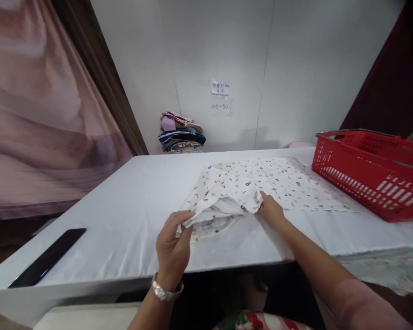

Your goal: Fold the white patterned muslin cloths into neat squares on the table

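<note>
Spreading away from both hands across the white table cover (134,206), a white cloth with small dark prints (261,176) lies mostly flat, its near edge raised and parted into layers between the two hands. The left hand (174,243) pinches the near left part of that edge between thumb and fingers; the right hand (271,211) has its fingertips closed on a fold farther along. Just below the left hand, a silver band (165,291) circles the wrist. To the right of the right hand, a red plastic basket (371,174) stands beside the cloth's far right side. Well to the left of the left hand, a flat black object (50,256) lies near the table's front edge. Beyond the left hand, at the table's back, rises a stack of folded fabrics (181,133), with a handwritten note (220,88) on the wall (296,78) above and right of it.
</note>
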### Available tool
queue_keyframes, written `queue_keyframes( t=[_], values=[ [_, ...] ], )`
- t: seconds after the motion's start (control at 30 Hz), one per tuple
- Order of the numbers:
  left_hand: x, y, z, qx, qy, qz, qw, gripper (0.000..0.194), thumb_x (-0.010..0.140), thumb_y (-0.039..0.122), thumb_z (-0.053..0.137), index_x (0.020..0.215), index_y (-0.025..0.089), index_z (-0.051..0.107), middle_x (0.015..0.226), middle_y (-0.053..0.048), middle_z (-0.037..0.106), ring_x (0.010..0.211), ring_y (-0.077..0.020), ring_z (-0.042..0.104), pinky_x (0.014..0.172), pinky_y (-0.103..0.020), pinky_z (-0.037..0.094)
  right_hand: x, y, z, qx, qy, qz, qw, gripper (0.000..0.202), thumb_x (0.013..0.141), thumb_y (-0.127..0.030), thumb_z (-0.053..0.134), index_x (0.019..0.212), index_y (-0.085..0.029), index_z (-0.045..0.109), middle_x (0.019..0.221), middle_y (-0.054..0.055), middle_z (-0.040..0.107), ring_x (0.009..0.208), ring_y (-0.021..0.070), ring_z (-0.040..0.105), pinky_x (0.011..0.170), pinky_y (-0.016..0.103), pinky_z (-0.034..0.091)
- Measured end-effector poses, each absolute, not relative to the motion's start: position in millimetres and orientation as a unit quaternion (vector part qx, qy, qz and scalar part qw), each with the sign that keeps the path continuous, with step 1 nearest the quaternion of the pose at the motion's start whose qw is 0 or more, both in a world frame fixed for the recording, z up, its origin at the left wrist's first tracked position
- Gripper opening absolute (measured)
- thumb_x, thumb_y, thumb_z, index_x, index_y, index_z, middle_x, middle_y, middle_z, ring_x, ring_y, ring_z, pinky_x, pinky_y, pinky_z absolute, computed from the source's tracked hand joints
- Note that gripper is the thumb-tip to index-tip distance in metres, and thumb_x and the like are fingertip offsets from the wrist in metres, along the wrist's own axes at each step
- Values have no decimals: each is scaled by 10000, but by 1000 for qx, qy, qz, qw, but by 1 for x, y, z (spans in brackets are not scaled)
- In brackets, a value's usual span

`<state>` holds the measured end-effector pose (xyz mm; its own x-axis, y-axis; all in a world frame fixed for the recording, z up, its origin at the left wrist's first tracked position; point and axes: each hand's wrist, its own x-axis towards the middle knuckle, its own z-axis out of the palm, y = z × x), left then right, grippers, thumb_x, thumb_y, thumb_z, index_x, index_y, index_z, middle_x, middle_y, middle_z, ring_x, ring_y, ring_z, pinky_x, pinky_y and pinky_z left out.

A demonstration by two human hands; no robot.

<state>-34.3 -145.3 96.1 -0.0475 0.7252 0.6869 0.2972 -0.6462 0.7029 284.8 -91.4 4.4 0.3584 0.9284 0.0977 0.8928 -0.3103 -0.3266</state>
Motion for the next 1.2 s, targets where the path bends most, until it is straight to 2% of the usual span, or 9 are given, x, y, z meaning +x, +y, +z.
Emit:
queue_keyframes(
  t=[0.23, 0.3, 0.4, 0.47, 0.6, 0.7, 0.9, 1.07, 1.2],
  values=[
    [-50, -125, 115, 629, 405, 639, 180, 130, 756, 228, 599, 870, 193, 651, 862, -23, 610, 838, -157, 563, 746, -288, 471, 305, -71, 4, -811, -565, 49, 145, 267, 757, -216, 492, 986, -206, 628, 1013, 97, 539, 881, 206, 537, 646, 254, 349],
    [-54, -120, 118, 618, 409, 643, 191, 133, 750, 226, 606, 870, 194, 654, 859, -19, 615, 831, -153, 567, 748, -283, 471, 312, -64, 6, -798, -546, 130, 219, 200, 705, -173, 516, 849, -195, 653, 939, 77, 580, 852, 197, 543, 648, 246, 355],
    [-62, -112, 121, 605, 425, 643, 198, 139, 738, 224, 620, 868, 194, 659, 857, -11, 625, 826, -150, 574, 759, -278, 465, 320, -51, 14, -748, -430, 308, 401, 123, 668, -145, 514, 728, -172, 618, 755, 57, 604, 724, 181, 554, 600, 249, 380],
    [-68, -106, 123, 594, 439, 645, 195, 146, 729, 236, 628, 863, 189, 661, 859, -12, 630, 828, -153, 577, 759, -275, 462, 322, -40, 23, -715, -359, 379, 464, 111, 707, -165, 476, 738, -158, 582, 656, 57, 577, 604, 162, 542, 544, 259, 399],
    [-83, -92, 127, 575, 451, 656, 190, 167, 714, 265, 640, 855, 178, 662, 859, -15, 636, 822, -156, 579, 739, -268, 462, 311, -19, 49, -664, -344, 439, 498, 128, 809, -221, 415, 754, -162, 514, 587, 37, 521, 526, 126, 517, 483, 232, 426],
    [-98, -80, 131, 556, 457, 667, 192, 183, 703, 272, 651, 861, 180, 665, 862, -11, 643, 814, -151, 577, 732, -259, 460, 300, 1, 79, -634, -348, 472, 504, 132, 843, -234, 435, 735, -170, 479, 537, -2, 473, 448, 85, 451, 408, 180, 375],
    [-135, -55, 146, 495, 468, 712, 171, 196, 669, 280, 679, 844, 192, 674, 816, 12, 655, 777, -130, 575, 737, -241, 458, 293, 55, 179, -572, -415, 523, 476, 131, 780, -144, 559, 696, -169, 460, 487, -54, 401, 366, 31, 330, 326, 123, 241],
    [-171, -39, 154, 455, 475, 734, 167, 221, 650, 276, 693, 849, 181, 674, 817, 3, 657, 773, -130, 574, 757, -259, 453, 269, 90, 255, -595, -493, 489, 405, 81, 769, -92, 562, 766, -163, 525, 496, -45, 423, 367, 35, 333, 310, 124, 234],
    [-195, -32, 157, 457, 476, 734, 160, 233, 636, 278, 708, 849, 188, 677, 829, 1, 661, 802, -141, 576, 783, -272, 451, 238, 115, 292, -549, -547, 435, 458, 135, 794, -62, 509, 865, -155, 578, 518, -31, 461, 391, 48, 385, 334, 133, 313]
  ],
)
